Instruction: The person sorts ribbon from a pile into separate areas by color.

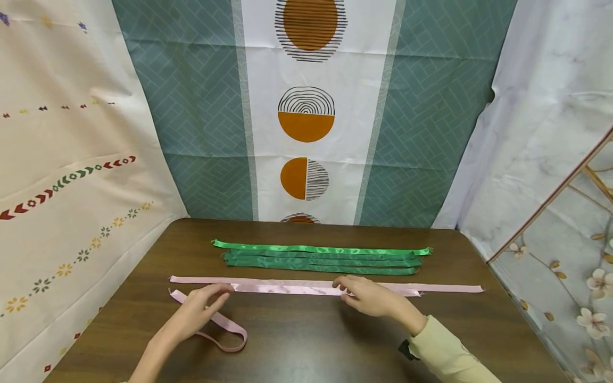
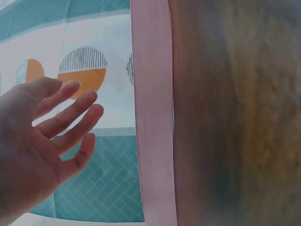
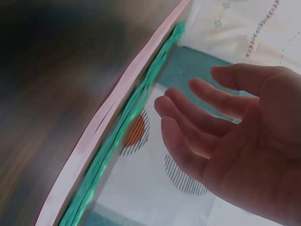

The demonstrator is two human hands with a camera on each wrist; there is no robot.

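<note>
Two long pink ribbons [image 1: 287, 289] lie straight across the table, one partly overlapping the other lengthwise. A third pink ribbon [image 1: 233, 325] lies loosely at the left, bent into a loop near the front. My left hand [image 1: 197, 309] hovers over this looped ribbon, its fingertips by the left end of the shorter straight one. In the left wrist view the fingers [image 2: 75, 122] are relaxed and hold nothing. My right hand [image 1: 369, 298] is over the right part of the straight pink ribbons. Its fingers [image 3: 202, 115] are loosely bent, with nothing in them.
Behind the pink ribbons, several dark green ribbons [image 1: 321, 261] lie side by side, with a brighter green ribbon [image 1: 273, 247] along their far edge. Patterned cloths hang around the brown table [image 1: 297, 340] at the back, left and right.
</note>
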